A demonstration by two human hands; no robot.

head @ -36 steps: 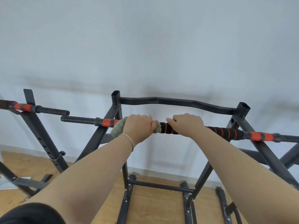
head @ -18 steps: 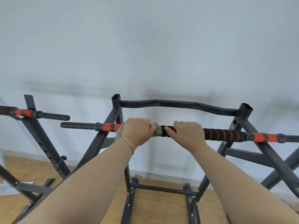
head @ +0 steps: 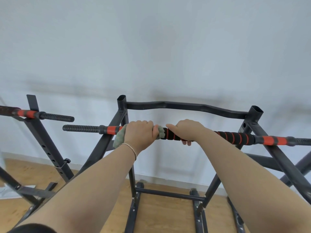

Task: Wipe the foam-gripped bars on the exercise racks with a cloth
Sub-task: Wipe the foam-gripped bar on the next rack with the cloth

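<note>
A black foam-gripped bar [head: 234,137] with red stripes and orange bands runs across the dark steel rack [head: 272,155] at chest height. My left hand [head: 140,133] is closed around the bar with a grey-green cloth [head: 119,138] wrapped under it; cloth pokes out on both sides of the fist. Just to its right, my right hand [head: 186,132] grips the bare foam, fingertips showing below the bar. The two hands nearly touch.
A second rack [head: 43,142] with its own foam bar [head: 50,116] stands at the left. A bent black crossbar [head: 185,106] joins the rack's far uprights before a white wall. Wooden floor [head: 165,214] and the rack's feet lie below.
My right hand has slid left along the bar toward my left hand, uncovering more striped foam on the right. My left hand with the cloth has stayed nearly in place.
</note>
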